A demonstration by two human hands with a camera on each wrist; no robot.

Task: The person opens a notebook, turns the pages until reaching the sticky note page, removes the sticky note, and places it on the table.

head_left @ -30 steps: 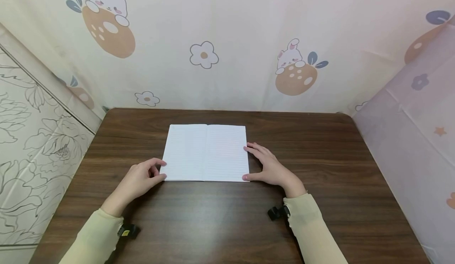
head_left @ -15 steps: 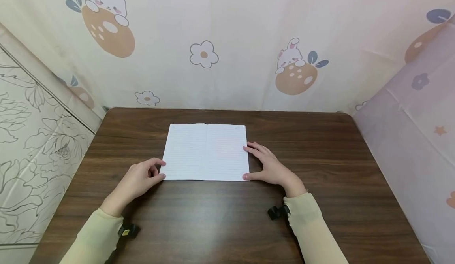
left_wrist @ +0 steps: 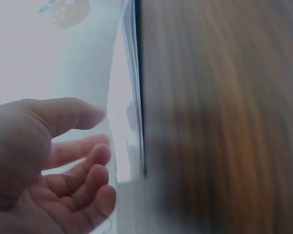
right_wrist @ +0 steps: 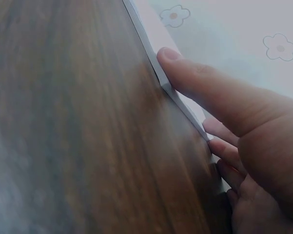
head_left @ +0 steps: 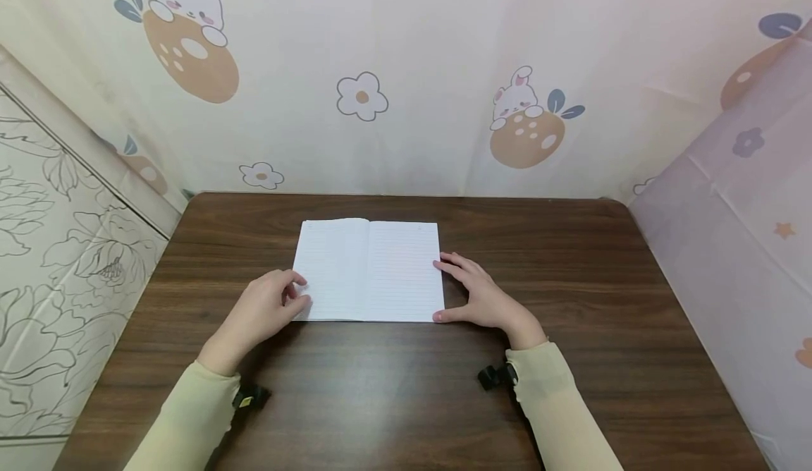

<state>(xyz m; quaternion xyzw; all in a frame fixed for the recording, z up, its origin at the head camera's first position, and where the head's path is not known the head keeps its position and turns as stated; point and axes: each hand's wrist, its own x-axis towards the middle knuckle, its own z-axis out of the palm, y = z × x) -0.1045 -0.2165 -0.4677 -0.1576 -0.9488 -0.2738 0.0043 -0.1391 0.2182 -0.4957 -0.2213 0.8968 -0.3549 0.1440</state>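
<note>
An open notebook (head_left: 400,266) with ruled white pages lies on the table, its spine running away from me. At the lower left of the left page, my left hand (head_left: 260,309) has loosely bent fingers, with thumb and forefinger apart over the paper. The left wrist view shows the thumb tip (left_wrist: 98,116) right at the page (left_wrist: 124,107), the fingers bent below it. My right hand (head_left: 478,295) lies at the right edge, fingers spread. Its thumb (right_wrist: 200,80) rests on the near right corner, and its other fingertips (right_wrist: 222,148) touch the notebook's side.
The dark wood-grain table (head_left: 380,400) extends around the notebook. Behind it hangs a pale curtain (head_left: 431,104) printed with rabbits and flowers, and more patterned cloth (head_left: 717,245) closes off the right. A white floral panel (head_left: 76,280) stands at the left. Each wrist wears a small black camera (head_left: 251,397).
My left hand has shifted right, from the notebook's left edge onto the left page. That page bulges slightly more near the spine. The right hand stays in place.
</note>
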